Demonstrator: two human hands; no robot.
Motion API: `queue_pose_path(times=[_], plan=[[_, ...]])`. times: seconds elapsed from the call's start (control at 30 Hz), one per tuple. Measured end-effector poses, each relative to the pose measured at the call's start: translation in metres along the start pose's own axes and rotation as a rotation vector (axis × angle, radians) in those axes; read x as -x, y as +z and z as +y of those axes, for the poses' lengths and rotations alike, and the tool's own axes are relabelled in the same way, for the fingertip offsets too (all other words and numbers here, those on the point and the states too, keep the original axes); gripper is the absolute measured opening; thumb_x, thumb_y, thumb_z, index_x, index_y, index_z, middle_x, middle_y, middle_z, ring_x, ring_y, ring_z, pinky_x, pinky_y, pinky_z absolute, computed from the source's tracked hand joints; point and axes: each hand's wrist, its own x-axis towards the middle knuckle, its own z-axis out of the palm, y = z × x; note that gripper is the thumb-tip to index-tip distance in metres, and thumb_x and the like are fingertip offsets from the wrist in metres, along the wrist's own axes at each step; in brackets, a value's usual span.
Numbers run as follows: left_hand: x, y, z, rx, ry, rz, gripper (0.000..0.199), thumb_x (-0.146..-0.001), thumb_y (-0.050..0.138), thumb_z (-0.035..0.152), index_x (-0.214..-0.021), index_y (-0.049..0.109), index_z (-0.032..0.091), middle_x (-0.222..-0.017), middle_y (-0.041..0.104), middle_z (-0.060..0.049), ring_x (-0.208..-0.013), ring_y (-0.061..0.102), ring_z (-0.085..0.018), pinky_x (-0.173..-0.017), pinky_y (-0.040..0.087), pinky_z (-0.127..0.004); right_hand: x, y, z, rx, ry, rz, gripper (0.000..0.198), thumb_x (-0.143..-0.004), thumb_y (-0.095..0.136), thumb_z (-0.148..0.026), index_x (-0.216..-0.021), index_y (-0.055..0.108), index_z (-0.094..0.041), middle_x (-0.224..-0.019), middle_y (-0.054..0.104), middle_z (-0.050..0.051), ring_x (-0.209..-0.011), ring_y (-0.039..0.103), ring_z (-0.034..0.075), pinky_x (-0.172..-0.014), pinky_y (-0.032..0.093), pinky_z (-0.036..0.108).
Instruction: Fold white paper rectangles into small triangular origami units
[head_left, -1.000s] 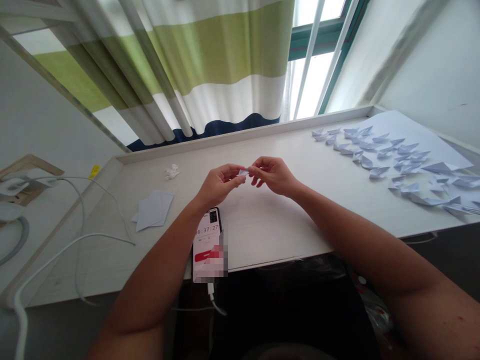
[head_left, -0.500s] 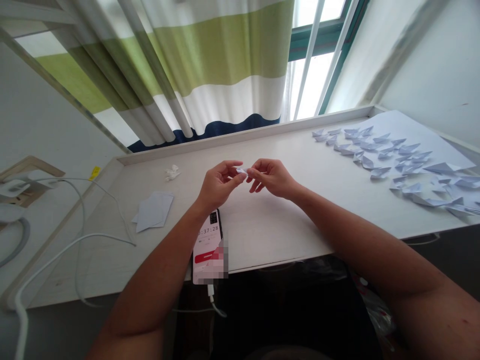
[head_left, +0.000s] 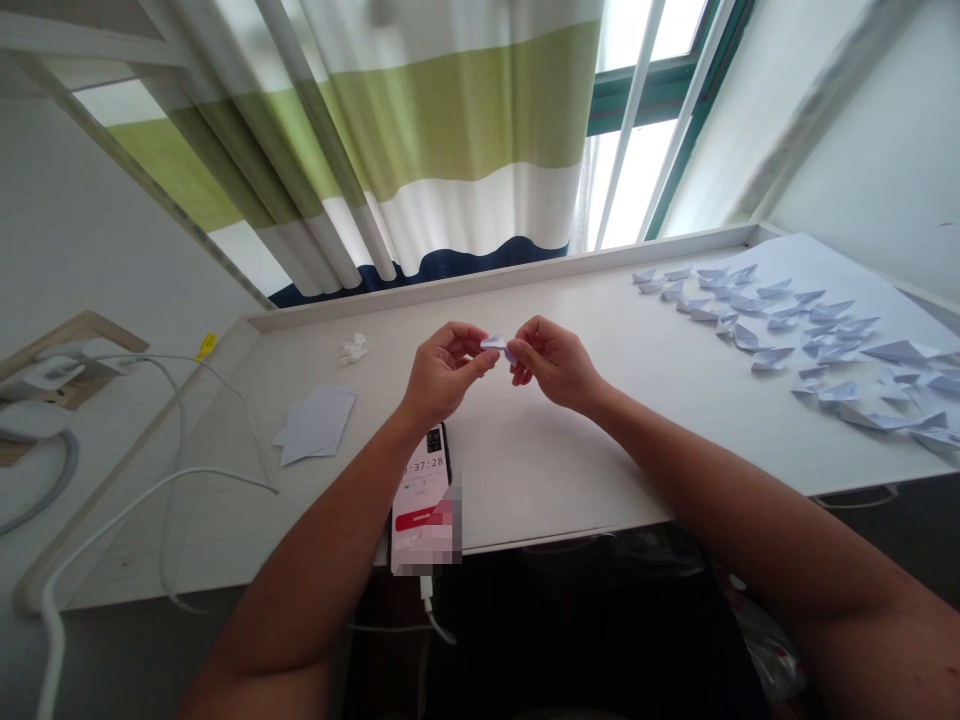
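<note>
Paper [head_left: 493, 343]: was mid-frame
Left hand [head_left: 442, 370]: grip pinched paper
Right hand [head_left: 556, 364]: grip pinched paper
Phone [head_left: 416, 500]: lay lower centre

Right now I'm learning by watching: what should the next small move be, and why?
I'd probably press the small folded paper flatter with the right hand while the left hand steadies it: both hold it by the fingertips, from opposite sides, and its faces look angled, not flat.

Around the left hand [head_left: 446, 370] and right hand [head_left: 555, 360], I see room on the desk [head_left: 540, 470] at one o'clock and six. Folded papers [head_left: 772, 357] block three, the phone [head_left: 418, 485] seven, flat sheets [head_left: 319, 420] eight, a low wall [head_left: 502, 278] twelve.
</note>
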Motion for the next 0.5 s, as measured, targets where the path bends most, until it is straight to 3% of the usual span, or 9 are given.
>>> queue_pose_path(times=[0.2,0.5], plan=[[0.0002,-0.0014,0.0008,0.0,0.015,-0.007,0.027,-0.081,0.087,0.025,-0.103,0.073,0.02,-0.091,0.077,-0.003,-0.083,0.073,-0.017,-0.072,0.059,-0.029,0.001,0.0,-0.0017,0.03,-0.027,0.02,0.061,-0.089,0.074,-0.083,-0.088,0.056,-0.025,-0.07,0.07,-0.002,-0.057,0.068,0.015,-0.054,0.056,0.03],[-0.0014,-0.0077,-0.0039,-0.198,0.07,-0.02,0.021,-0.083,0.082,0.024,-0.104,0.079,0.02,-0.092,0.079,-0.005,-0.084,0.072,-0.018,-0.072,0.056,-0.03,0.0012,-0.0021,-0.001,0.095,-0.055,0.052,0.059,-0.093,0.07,-0.082,-0.089,0.056,-0.025,-0.069,0.071,-0.001,-0.056,0.067,0.015,-0.053,0.055,0.03]])
